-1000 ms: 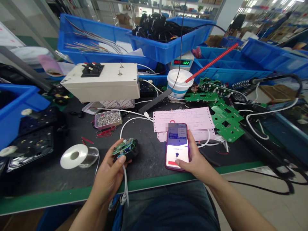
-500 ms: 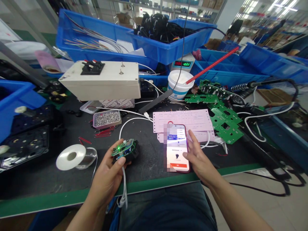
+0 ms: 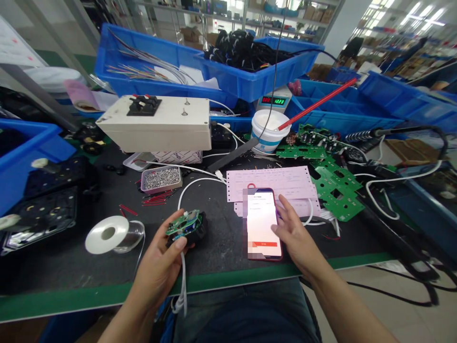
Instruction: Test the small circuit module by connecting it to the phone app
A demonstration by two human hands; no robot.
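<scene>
My left hand is closed around a small black device with a green circuit board exposed on top. My thumb presses at the board's front edge, and a white cable hangs below it. To the right, a smartphone in a red case lies at the front of the bench, its upper part over pink forms. The screen is lit, mostly white, with an orange-red bar near the bottom. My right hand is open beside the phone's right edge, fingers apart, the thumb tip at the screen's side.
A solder wire spool stands left of my left hand. Behind are a tray of small metal parts, a beige switch box and a white tub. Green circuit boards and a soldering iron holder occupy the right. Blue bins line the back.
The phone's screen has switched from a page with pictures to a mostly white page. The green light on the board no longer shows. Both hands stay nearly in place; the view shifts slightly.
</scene>
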